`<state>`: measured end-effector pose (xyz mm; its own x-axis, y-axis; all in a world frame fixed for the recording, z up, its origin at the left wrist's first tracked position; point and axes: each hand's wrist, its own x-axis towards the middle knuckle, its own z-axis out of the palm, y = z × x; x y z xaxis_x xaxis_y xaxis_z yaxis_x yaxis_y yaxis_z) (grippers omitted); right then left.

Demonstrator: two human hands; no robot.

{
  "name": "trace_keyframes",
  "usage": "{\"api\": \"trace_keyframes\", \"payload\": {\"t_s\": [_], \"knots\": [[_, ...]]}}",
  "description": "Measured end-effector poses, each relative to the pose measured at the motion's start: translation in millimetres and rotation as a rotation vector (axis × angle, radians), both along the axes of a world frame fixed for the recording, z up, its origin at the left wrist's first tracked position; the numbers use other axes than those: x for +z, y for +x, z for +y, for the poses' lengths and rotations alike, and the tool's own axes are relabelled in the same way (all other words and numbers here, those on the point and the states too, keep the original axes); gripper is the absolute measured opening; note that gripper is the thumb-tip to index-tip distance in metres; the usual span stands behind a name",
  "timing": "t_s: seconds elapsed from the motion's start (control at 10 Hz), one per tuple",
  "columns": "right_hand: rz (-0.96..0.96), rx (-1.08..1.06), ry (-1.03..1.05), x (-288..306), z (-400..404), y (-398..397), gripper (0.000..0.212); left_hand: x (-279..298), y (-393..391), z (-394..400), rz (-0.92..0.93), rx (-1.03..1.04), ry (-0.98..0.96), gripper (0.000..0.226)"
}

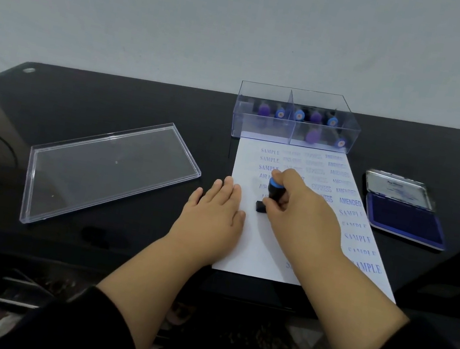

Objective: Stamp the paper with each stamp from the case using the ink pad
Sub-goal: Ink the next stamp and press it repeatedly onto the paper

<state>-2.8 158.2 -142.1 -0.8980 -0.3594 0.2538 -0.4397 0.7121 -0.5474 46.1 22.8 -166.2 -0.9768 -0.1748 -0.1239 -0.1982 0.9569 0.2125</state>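
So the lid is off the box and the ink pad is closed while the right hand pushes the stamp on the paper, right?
Not quite. The ink pad is open, its metal cover tipped back and the blue pad showing, as the head view shows. The rest holds: the lid is off the box, and the right hand pushes the stamp on the paper.

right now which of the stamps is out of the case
The blue-topped stamp gripped by the right hand, its base on the paper. The others sit inside the clear case.
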Motion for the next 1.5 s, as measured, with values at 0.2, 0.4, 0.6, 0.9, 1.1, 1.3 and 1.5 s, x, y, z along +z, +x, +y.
{"api": "trace_keyframes", "payload": {"t_s": [0.2, 0.4, 0.6, 0.9, 1.1, 1.3, 1.5], "knots": [[0.003, -0.007, -0.011, -0.9, -0.2, 0.2, 0.029, -0.4, -0.4, 0.2, 0.005, 0.003, 0.002, 0.053], [-0.026, 0.017, -0.048, 0.2, 2.9, -0.5, 0.027, 0.4, -0.9, 0.9, 0.011, 0.013, 0.015, 0.053], [-0.048, -0.075, -0.236, 11.0, 21.3, -10.9, 0.031, 2.3, -0.7, 2.1, 0.011, 0.030, 0.028, 0.052], [-0.083, -0.138, -0.295, 14.6, 54.8, -17.7, 0.035, 3.7, 0.3, 2.4, 0.019, 0.041, 0.048, 0.052], [-0.085, -0.136, -0.304, 13.7, 59.0, -18.0, 0.035, 4.7, -0.7, 2.7, 0.010, 0.046, 0.045, 0.052], [-0.093, -0.120, -0.321, 13.9, 57.0, -18.4, 0.035, 5.1, -1.5, 2.7, 0.004, 0.051, 0.049, 0.053], [-0.094, -0.120, -0.325, 12.5, 59.3, -17.2, 0.035, 5.0, -2.9, 2.8, -0.004, 0.055, 0.041, 0.053]]}}
